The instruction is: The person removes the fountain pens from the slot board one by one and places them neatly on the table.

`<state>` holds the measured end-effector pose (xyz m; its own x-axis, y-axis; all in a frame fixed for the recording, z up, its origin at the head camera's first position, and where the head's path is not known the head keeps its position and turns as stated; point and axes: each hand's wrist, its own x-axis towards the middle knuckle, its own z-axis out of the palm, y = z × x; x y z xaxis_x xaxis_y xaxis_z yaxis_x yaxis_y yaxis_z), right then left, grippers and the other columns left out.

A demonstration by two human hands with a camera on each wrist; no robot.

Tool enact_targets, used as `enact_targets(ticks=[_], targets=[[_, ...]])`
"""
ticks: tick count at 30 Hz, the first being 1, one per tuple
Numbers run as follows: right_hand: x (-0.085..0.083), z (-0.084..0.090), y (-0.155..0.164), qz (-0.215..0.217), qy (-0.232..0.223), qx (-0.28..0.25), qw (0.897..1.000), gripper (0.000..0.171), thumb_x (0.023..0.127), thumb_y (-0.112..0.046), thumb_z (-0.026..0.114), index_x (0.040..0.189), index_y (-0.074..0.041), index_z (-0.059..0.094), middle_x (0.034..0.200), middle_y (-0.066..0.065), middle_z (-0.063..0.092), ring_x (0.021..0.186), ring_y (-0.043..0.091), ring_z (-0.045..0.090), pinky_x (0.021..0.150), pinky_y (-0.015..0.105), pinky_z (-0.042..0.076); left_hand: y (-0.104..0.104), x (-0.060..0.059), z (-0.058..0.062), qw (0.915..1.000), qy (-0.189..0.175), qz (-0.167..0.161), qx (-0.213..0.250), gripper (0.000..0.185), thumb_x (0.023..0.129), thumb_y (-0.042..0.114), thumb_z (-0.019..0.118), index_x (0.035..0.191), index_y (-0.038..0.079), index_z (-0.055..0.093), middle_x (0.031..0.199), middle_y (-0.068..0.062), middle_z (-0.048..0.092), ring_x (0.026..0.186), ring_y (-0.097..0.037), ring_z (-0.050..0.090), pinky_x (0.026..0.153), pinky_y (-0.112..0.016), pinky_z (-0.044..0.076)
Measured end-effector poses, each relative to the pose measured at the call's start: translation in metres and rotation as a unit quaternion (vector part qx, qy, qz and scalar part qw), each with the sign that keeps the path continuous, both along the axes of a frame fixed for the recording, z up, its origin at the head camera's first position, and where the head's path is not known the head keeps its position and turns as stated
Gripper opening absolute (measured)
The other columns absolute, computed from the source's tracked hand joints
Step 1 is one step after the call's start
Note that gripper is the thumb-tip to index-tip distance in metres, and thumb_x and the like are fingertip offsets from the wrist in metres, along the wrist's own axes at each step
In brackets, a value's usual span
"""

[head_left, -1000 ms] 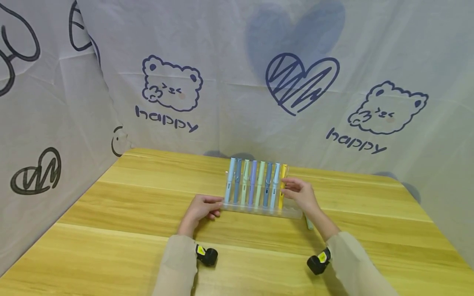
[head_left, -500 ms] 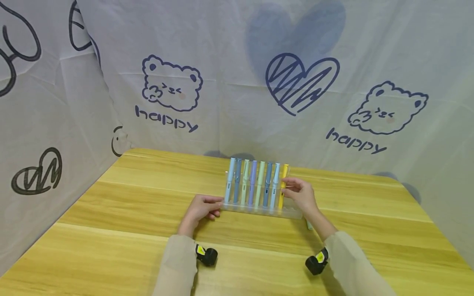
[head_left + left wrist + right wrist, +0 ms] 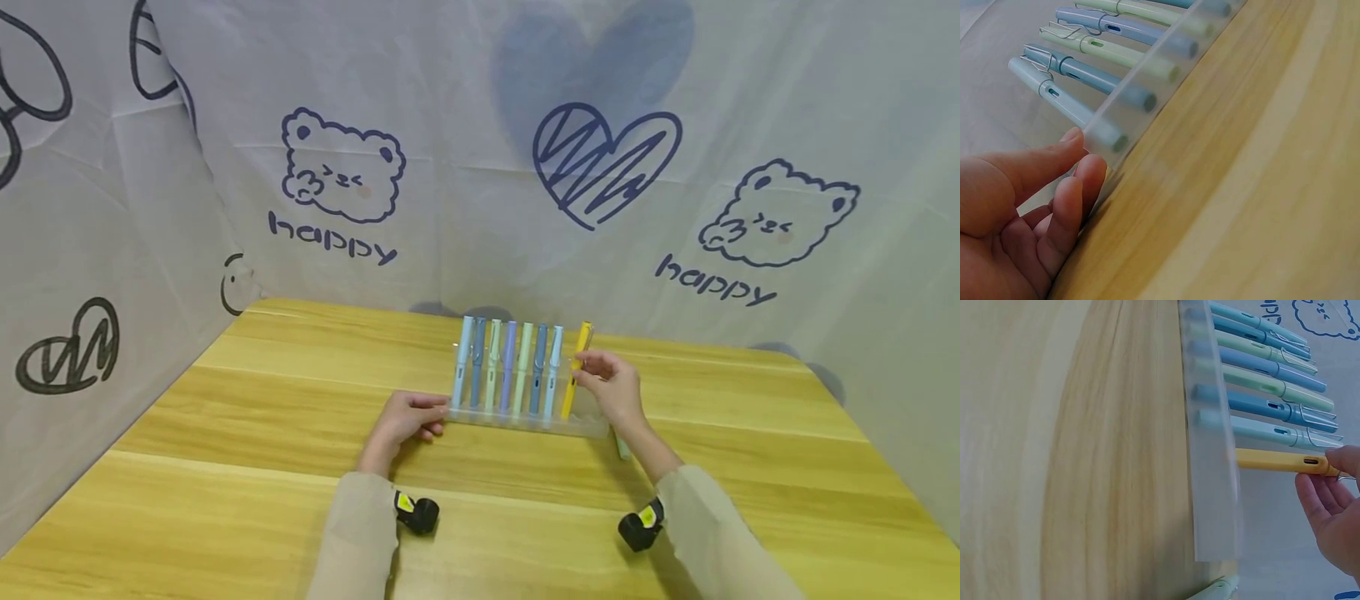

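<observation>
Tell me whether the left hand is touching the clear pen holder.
Touching. The left wrist view shows the left hand's fingertips pressed against the end of the clear pen holder.

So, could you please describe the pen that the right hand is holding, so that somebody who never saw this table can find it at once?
On the wooden table, near the back curtain, a clear plastic pen rack holds a row of pastel pens. At the row's right end, the right hand pinches the yellow pen. It is the only yellow one, and it tilts away from its blue and green neighbours.
</observation>
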<state>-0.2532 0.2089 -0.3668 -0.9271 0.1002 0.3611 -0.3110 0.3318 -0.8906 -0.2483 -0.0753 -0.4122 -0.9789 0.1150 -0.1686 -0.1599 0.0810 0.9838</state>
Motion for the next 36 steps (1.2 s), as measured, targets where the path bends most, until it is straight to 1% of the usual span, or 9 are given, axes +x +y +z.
enact_targets(ticks=[5,9,18,24,30,36], targets=[[0.000,0.002,0.001,-0.003,0.035,-0.006,0.999,0.021,0.073,0.014,0.064,0.094,0.013,0.060,0.084,0.025,0.061,0.067,0.001,0.055,0.061,0.016,0.050,0.000,0.001,0.001,1.0000,0.000,0.000,-0.003,0.026,0.082,-0.001,0.061,0.106,-0.010,0.060,0.074,-0.012,0.064,0.051,-0.010,0.056,0.045,-0.019,0.048],[0.000,0.003,0.001,-0.001,0.049,-0.017,0.999,0.021,0.072,0.015,0.064,0.093,0.014,0.059,0.083,0.026,0.060,0.066,0.002,0.055,0.060,0.017,0.051,0.000,0.001,0.001,1.0000,0.001,-0.002,-0.002,0.026,0.082,-0.001,0.061,0.107,-0.011,0.060,0.075,-0.014,0.064,0.051,-0.010,0.055,0.045,-0.018,0.047],[0.005,0.008,0.005,-0.017,0.030,-0.003,0.999,0.024,0.073,0.007,0.069,0.095,0.011,0.060,0.084,0.021,0.060,0.068,0.001,0.053,0.057,0.014,0.047,0.000,0.000,0.001,1.0000,0.003,-0.002,-0.006,0.026,0.082,-0.001,0.061,0.107,-0.010,0.060,0.075,-0.014,0.064,0.050,-0.009,0.055,0.045,-0.018,0.048],[0.007,0.009,0.007,-0.023,0.022,-0.011,0.999,0.025,0.072,0.009,0.069,0.094,0.010,0.059,0.081,0.017,0.059,0.066,0.004,0.052,0.054,0.015,0.048,0.001,0.000,0.001,1.0000,0.002,-0.004,-0.006,0.027,0.082,-0.001,0.061,0.107,-0.010,0.060,0.076,-0.014,0.064,0.050,-0.009,0.056,0.045,-0.018,0.047],[0.008,0.009,0.014,-0.016,0.013,-0.017,1.000,0.025,0.072,0.011,0.067,0.095,0.011,0.057,0.084,0.019,0.058,0.067,0.005,0.052,0.055,0.016,0.049,0.001,0.000,0.000,0.9999,0.009,-0.005,-0.003,0.028,0.083,0.001,0.061,0.108,-0.010,0.059,0.078,-0.016,0.065,0.050,-0.009,0.056,0.045,-0.017,0.047],[0.010,0.008,0.023,-0.014,-0.006,-0.007,1.000,0.026,0.074,0.012,0.065,0.098,0.012,0.056,0.087,0.023,0.058,0.068,0.004,0.052,0.056,0.017,0.050,0.001,0.000,0.000,0.9999,0.012,-0.006,-0.004,0.028,0.083,0.001,0.061,0.109,-0.010,0.059,0.078,-0.015,0.065,0.051,-0.009,0.056,0.045,-0.017,0.047]])
